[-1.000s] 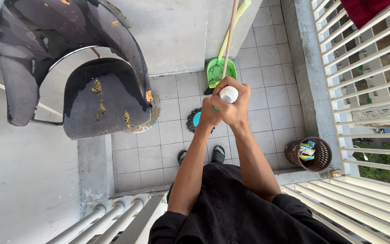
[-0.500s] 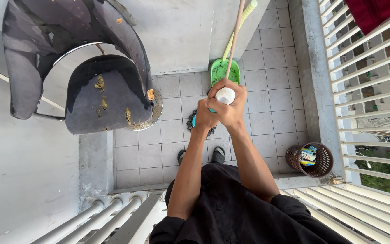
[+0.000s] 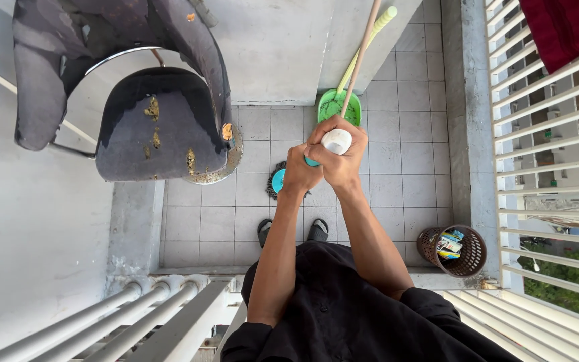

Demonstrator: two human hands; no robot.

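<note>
Both of my hands grip the top of a broom handle, whose white end cap (image 3: 336, 141) shows between them. My left hand (image 3: 301, 173) is wrapped just under the cap and my right hand (image 3: 344, 161) closes over it from the right. Far below, the broom head (image 3: 279, 181), teal with dark bristles, rests on the grey tiled floor (image 3: 397, 154) just ahead of my sandalled feet (image 3: 289, 231). A green dustpan (image 3: 333, 104) with a pale yellow-green handle stands against the wall beyond my hands, and a wooden stick (image 3: 363, 50) leans beside it.
A worn black chair (image 3: 159, 127) with torn padding stands at the left by the wall. At the right, a brown wicker basket (image 3: 430, 245) holds litter beside a white barred railing (image 3: 544, 134). A dark red cloth (image 3: 564, 27) hangs top right. White pipes (image 3: 135, 315) run below.
Both hands keep their grip on the broom handle. The broom head has shifted slightly to the left on the tiles, and the view has moved a little.
</note>
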